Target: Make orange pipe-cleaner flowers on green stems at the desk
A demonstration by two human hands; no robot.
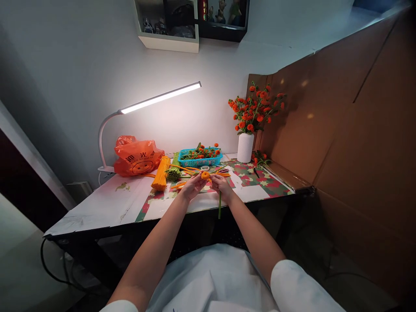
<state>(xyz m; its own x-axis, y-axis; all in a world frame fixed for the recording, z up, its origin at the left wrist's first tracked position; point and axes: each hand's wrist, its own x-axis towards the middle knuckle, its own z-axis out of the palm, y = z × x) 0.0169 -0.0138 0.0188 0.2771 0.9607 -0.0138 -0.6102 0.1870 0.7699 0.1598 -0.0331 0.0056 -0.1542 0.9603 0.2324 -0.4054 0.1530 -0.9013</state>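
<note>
Between my two hands, above the table's front part, is a small orange pipe-cleaner flower [205, 175]. My left hand [194, 185] pinches its left side with the fingertips. On its right side the fingers of my right hand [221, 184] are closed at the flower, and a green pipe-cleaner stem [220, 206] hangs down below that hand. Whether the stem joins the flower is hidden by the fingers. Just beyond the hands lie a bundle of orange pipe cleaners [160, 174], a bundle of green ones [174, 172] and a roll of tape [205, 168].
A blue basket [199, 162] holds several orange-red flowers. Behind it to the right stands a white ribbed vase [245, 148] with more flowers. An orange plastic bag [138, 157] and a lit desk lamp [162, 97] are at the left. Tall cardboard [325, 121] walls the right side.
</note>
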